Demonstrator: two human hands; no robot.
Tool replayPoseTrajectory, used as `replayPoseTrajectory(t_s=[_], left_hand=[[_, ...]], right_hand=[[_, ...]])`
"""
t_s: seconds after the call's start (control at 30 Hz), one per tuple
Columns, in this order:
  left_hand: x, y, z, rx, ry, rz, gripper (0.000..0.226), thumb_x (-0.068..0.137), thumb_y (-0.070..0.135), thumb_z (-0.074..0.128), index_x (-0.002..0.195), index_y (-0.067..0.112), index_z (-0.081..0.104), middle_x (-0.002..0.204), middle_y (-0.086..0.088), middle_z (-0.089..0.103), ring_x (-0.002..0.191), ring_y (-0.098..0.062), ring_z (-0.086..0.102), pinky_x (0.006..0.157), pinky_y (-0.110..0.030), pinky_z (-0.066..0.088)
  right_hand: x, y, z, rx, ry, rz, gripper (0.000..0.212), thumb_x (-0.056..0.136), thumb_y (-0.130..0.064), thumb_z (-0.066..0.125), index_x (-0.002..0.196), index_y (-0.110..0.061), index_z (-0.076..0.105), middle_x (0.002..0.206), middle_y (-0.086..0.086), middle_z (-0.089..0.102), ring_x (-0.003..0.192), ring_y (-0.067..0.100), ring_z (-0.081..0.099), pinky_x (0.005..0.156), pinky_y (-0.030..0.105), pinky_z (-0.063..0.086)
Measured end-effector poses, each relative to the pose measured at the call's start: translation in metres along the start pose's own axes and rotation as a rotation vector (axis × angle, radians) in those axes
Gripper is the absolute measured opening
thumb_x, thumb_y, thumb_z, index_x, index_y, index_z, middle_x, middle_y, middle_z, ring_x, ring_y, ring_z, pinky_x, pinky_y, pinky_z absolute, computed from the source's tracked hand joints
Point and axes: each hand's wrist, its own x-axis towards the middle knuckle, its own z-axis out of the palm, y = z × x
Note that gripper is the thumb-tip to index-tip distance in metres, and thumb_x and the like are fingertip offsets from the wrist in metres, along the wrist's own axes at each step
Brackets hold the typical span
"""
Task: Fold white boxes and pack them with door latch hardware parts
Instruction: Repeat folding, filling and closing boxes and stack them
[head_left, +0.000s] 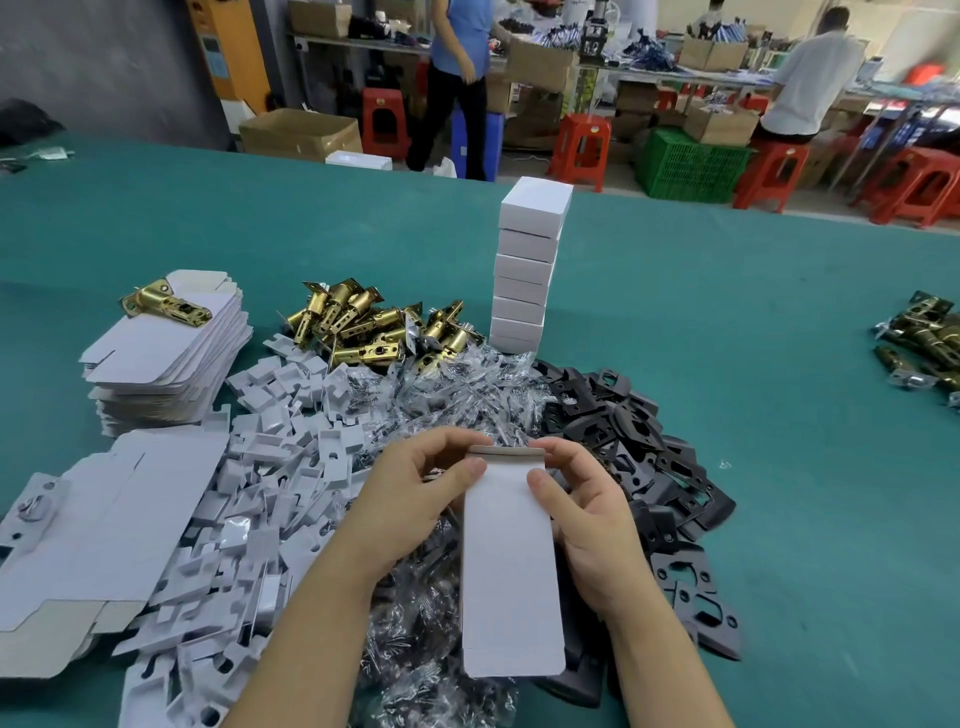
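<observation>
1. I hold the white box (511, 566) over the pile of bagged screws (441, 395), well in front of the stack of finished boxes (530, 270).
2. My left hand (410, 499) and right hand (582, 509) each pinch its far end, thumbs on top, fingers curled behind.
3. The box's long axis runs away from me; the far flap (506, 453) points toward the stack.
4. It looks like I'm closing that flap. Next, I reckon, it needs tucking in squarely.
</observation>
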Motion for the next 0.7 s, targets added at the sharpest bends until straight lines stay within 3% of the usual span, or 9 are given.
replayPoseTrajectory(t_s=[0.1,0.17,0.23,0.33,0.43,0.53,0.6,0.7], left_hand=[[-0.0014,0.0029,0.0007,0.014,0.003,-0.021,0.007,0.092,0.035,0.073,0.098,0.033,0.076,0.091,0.004,0.075,0.080,-0.012,0.070,0.066,-0.024,0.056],[-0.0025,0.0047,0.0014,0.008,0.014,-0.041,0.034,0.085,0.061,0.068,0.091,0.028,0.075,0.084,0.000,0.074,0.072,-0.014,0.069,0.062,-0.022,0.053],[-0.0023,0.0057,0.0017,-0.016,0.039,-0.062,0.048,0.080,0.069,0.063,0.083,0.023,0.073,0.076,-0.003,0.072,0.063,-0.013,0.065,0.056,-0.019,0.050],[-0.0016,0.0043,0.0000,-0.005,0.039,-0.071,0.035,0.083,0.057,0.074,0.080,0.022,0.072,0.072,-0.001,0.067,0.064,-0.012,0.059,0.058,-0.023,0.047],[-0.0014,0.0052,-0.0016,0.043,-0.044,-0.098,0.010,0.092,0.037,0.073,0.096,0.030,0.079,0.088,0.006,0.076,0.079,-0.017,0.068,0.070,-0.032,0.053],[-0.0028,0.0064,0.0001,0.096,-0.056,-0.092,0.014,0.095,0.030,0.071,0.101,0.038,0.081,0.097,0.007,0.078,0.094,-0.019,0.072,0.082,-0.038,0.056],[-0.0032,0.0075,0.0014,0.098,-0.009,-0.072,0.016,0.094,0.030,0.072,0.099,0.043,0.080,0.095,0.010,0.078,0.091,-0.017,0.072,0.078,-0.038,0.056],[-0.0037,0.0088,0.0008,0.014,0.130,-0.020,0.017,0.093,0.029,0.071,0.098,0.043,0.080,0.087,0.011,0.078,0.071,-0.004,0.067,0.061,-0.022,0.049]], right_hand=[[-0.0016,-0.0012,0.0009,-0.036,-0.008,-0.013,0.018,0.090,-0.021,0.074,0.106,-0.026,0.072,0.095,-0.004,0.074,0.075,0.018,0.071,0.059,0.029,0.058],[-0.0021,-0.0003,0.0013,-0.067,-0.022,-0.019,0.016,0.094,-0.015,0.073,0.106,-0.026,0.073,0.099,-0.001,0.074,0.077,0.019,0.069,0.059,0.030,0.057],[-0.0024,0.0015,0.0019,-0.097,-0.045,-0.020,0.017,0.094,-0.015,0.072,0.105,-0.028,0.074,0.101,0.000,0.075,0.078,0.019,0.068,0.059,0.031,0.057],[-0.0024,0.0032,0.0033,-0.141,-0.065,-0.040,0.015,0.094,-0.016,0.071,0.099,-0.030,0.074,0.111,-0.003,0.075,0.080,0.019,0.067,0.062,0.036,0.055],[-0.0010,0.0039,0.0018,-0.164,-0.040,-0.057,0.006,0.088,-0.024,0.071,0.089,-0.029,0.073,0.123,-0.009,0.071,0.085,0.017,0.070,0.066,0.036,0.056],[-0.0003,0.0067,0.0010,-0.193,-0.038,-0.071,0.004,0.088,-0.024,0.070,0.088,-0.027,0.072,0.124,-0.012,0.069,0.085,0.016,0.070,0.068,0.038,0.055],[-0.0004,0.0064,0.0020,-0.147,-0.030,-0.082,0.009,0.088,-0.023,0.071,0.095,-0.029,0.070,0.126,-0.015,0.067,0.085,0.014,0.071,0.066,0.035,0.057],[-0.0001,0.0035,0.0006,-0.030,-0.043,-0.013,0.032,0.087,-0.029,0.074,0.115,-0.041,0.063,0.130,-0.014,0.067,0.098,0.017,0.074,0.071,0.034,0.060]])
